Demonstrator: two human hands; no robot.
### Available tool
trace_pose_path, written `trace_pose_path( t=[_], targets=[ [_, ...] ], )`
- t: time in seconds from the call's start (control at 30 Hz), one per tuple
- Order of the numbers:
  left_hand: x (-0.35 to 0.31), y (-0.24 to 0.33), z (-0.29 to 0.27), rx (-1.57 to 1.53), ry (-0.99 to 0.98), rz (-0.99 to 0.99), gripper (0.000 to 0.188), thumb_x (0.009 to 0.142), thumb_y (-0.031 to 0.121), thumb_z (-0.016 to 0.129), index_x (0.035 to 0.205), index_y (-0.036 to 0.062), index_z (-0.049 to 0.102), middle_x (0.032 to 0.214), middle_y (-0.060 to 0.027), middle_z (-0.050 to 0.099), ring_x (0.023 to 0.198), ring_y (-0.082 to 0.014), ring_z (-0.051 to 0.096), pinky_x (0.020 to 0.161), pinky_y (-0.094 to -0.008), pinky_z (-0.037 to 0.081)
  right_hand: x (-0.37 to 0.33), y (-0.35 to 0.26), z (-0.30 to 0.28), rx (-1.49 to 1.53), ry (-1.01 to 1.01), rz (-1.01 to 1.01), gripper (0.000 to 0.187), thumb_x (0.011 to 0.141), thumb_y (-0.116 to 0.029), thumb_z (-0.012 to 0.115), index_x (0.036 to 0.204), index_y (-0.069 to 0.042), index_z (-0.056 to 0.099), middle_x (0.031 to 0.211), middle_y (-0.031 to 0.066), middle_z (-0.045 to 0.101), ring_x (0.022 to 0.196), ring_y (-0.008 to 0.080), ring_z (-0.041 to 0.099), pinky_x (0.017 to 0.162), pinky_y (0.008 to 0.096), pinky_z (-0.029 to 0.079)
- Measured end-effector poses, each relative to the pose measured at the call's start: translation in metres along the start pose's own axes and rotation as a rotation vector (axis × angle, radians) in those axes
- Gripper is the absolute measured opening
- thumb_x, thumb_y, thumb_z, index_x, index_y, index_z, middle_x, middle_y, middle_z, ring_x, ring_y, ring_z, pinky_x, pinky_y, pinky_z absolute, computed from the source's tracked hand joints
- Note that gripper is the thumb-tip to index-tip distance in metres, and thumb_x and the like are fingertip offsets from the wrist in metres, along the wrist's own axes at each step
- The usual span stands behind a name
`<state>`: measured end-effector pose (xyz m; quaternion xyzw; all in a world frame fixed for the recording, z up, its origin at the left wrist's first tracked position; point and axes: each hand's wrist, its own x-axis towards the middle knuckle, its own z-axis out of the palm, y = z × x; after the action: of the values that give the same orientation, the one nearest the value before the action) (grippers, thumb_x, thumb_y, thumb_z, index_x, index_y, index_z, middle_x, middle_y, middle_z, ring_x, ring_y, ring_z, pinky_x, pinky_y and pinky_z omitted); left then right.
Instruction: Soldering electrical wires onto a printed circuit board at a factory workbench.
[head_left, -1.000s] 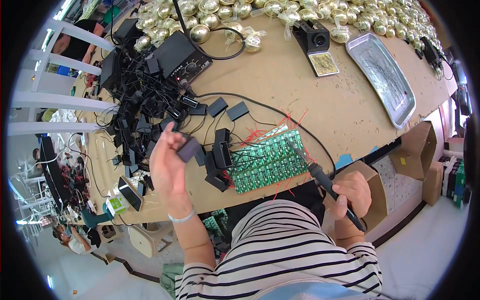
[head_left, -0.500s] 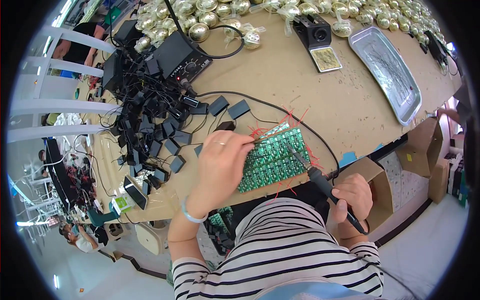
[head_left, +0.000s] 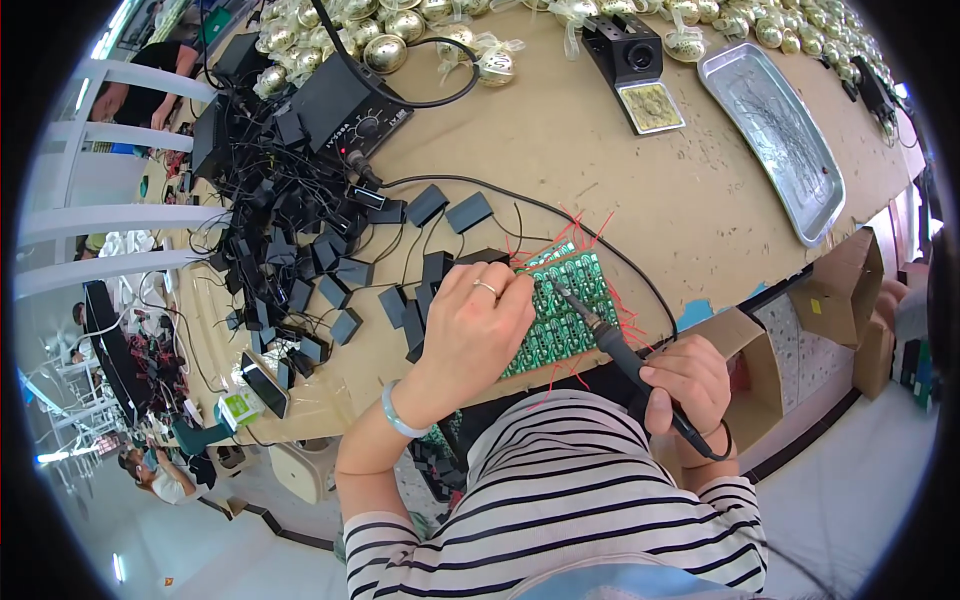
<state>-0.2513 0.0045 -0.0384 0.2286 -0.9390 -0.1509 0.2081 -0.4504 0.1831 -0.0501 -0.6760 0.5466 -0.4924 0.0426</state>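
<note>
So the board [head_left: 558,338] — green PCB panel, lots of tiny circuits — is on the counter [head_left: 560,130] near its front edge, right in front of the wearer. Key thing imo: the iron [head_left: 622,352] comes in from lower R, long axis slanting up-left across the board, w/ its tip just beside the L fingertips [head_left: 522,279]. L hand [head_left: 470,325] is nearer the board, reaching over its L part; R hand [head_left: 690,385] sits off the lower R corner, fingers clamped round the iron's handle.

L fingers are bent close together, tips pointing toward the board's far edge. Can't tell if they're pinching a wire or nothing, bc the back of the hand blocks it. Also n/a: the board's L edge (so no call on its long axis), and whether the iron tip touches or hovers.

Red wires [head_left: 570,378] stick out round the edges. Black boxes [head_left: 427,204] are heaped L, some partly covered by the L hand. Farther out: stand [head_left: 622,48], metal tray [head_left: 814,215] and gold balls [head_left: 497,65], the last cut off up top.
</note>
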Motion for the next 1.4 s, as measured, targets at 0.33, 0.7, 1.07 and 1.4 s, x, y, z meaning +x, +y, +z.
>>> trace_pose_path(
  t=[0.33, 0.7, 1.07, 1.4],
  targets=[
    [0.006, 0.003, 0.004, 0.038, -0.002, -0.007, 0.012, 0.08, 0.004, 0.073, 0.085, 0.0049, 0.063, 0.083, -0.0074, 0.057, 0.079, -0.0276, 0.06, 0.071, -0.0384, 0.048, 0.004, 0.001, 0.003, -0.082, -0.036, -0.133, 0.015, 0.079, -0.004, 0.062, 0.092, 0.002, 0.066, 0.078, 0.0087, 0.067, 0.059, 0.0204, 0.061, 0.053, 0.0312, 0.05],
    [0.01, 0.01, 0.003, 0.121, -0.04, -0.023, 0.014, 0.078, 0.003, 0.072, 0.079, 0.0043, 0.059, 0.08, -0.009, 0.054, 0.075, -0.0274, 0.058, 0.069, -0.0391, 0.047, -0.006, -0.01, -0.013, -0.114, 0.077, -0.134, 0.025, 0.098, -0.024, 0.064, 0.096, 0.001, 0.064, 0.082, 0.0109, 0.068, 0.064, 0.0229, 0.064, 0.058, 0.0328, 0.054],
    [0.013, 0.014, 0.001, 0.16, -0.079, -0.031, 0.013, 0.079, 0.004, 0.072, 0.08, 0.0049, 0.059, 0.079, -0.0085, 0.054, 0.077, -0.0269, 0.06, 0.071, -0.0389, 0.049, -0.012, -0.011, -0.019, -0.093, 0.09, -0.024, 0.015, 0.089, -0.01, 0.059, 0.101, -0.002, 0.063, 0.086, 0.0098, 0.068, 0.066, 0.0246, 0.065, 0.06, 0.0361, 0.054],
    [0.012, 0.018, -0.008, 0.06, -0.123, -0.146, 0.012, 0.086, 0.009, 0.07, 0.09, 0.0015, 0.062, 0.088, -0.0121, 0.058, 0.084, -0.0296, 0.062, 0.072, -0.0419, 0.052, -0.016, -0.01, -0.022, -0.088, 0.142, -0.016, 0.014, 0.089, -0.009, 0.059, 0.101, -0.001, 0.063, 0.083, 0.0099, 0.068, 0.064, 0.0248, 0.064, 0.059, 0.036, 0.054]
  ],
)
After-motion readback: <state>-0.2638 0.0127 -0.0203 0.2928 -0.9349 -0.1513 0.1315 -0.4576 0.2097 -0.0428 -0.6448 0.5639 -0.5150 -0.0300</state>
